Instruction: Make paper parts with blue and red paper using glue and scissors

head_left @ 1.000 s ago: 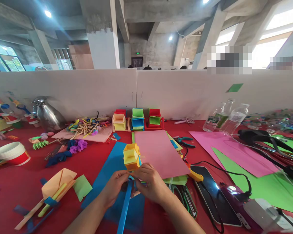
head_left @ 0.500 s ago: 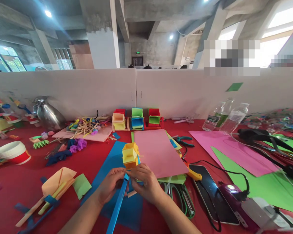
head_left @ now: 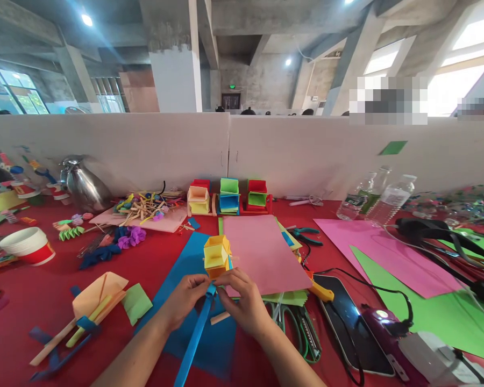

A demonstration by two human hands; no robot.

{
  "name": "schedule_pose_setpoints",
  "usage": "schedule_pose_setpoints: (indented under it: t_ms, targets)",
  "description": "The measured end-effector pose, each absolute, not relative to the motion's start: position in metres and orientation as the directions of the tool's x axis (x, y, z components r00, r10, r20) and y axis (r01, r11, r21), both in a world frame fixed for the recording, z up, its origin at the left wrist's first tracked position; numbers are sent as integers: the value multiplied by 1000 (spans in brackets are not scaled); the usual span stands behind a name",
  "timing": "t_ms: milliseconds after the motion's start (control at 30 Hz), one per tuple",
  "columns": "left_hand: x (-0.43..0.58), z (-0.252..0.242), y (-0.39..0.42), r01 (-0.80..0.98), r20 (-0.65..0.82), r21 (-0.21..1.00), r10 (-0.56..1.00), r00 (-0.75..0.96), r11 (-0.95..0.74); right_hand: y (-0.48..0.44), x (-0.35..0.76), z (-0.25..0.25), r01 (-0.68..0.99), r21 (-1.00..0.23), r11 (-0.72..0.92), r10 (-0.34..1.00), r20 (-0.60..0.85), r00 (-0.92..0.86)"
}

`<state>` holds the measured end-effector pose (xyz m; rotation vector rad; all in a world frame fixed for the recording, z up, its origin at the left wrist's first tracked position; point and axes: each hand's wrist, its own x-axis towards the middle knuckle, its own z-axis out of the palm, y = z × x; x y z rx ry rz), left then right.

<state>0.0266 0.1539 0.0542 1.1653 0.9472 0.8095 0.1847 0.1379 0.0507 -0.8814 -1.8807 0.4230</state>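
A long folded blue paper strip [head_left: 195,339] runs from the bottom edge up to my hands, with its upper end bent over. My left hand [head_left: 186,298] pinches that end from the left. On the other side my right hand [head_left: 244,301] has its thumb and fingers closed on the same end; the fingertips partly cover it. Just beyond my fingers stands a small yellow and orange folded-paper box piece [head_left: 218,255]. Underneath lies a blue paper sheet [head_left: 173,285], with a short wooden stick [head_left: 220,318] near my right hand.
Pink paper [head_left: 262,252] lies right of centre, near green-handled scissors [head_left: 292,328] and a phone [head_left: 355,322]. Three coloured paper box pieces [head_left: 229,196] stand by the partition. A peach paper piece with sticks [head_left: 99,295] and paper cups [head_left: 28,246] are at left; bottles [head_left: 393,199] at right.
The view has shifted slightly, so the scene sits a little further right. Both hands stay at the bent strip end, and my right fingers have moved slightly on it.
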Motion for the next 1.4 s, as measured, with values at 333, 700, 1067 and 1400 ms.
schedule_pose_setpoints:
  t_ms: [333, 700, 1067, 1400]
  targets:
    - [26, 54, 154, -138, -236, 936, 867, 439, 325, 139, 181, 47, 316, -675, 666, 745, 616, -254]
    - [25, 51, 155, 7, -47, 999, 909, 414, 48, 136, 179, 50, 211, -927, 310, 949, 287, -129]
    - [26, 56, 148, 30, -158, 985, 810, 565, 171, 136, 188, 53, -94, -995, -36, 962, -9, -272]
    - [24, 55, 155, -235, -166, 931, 899, 406, 278, 127, 186, 66, 249, -810, 531, 846, 490, -211]
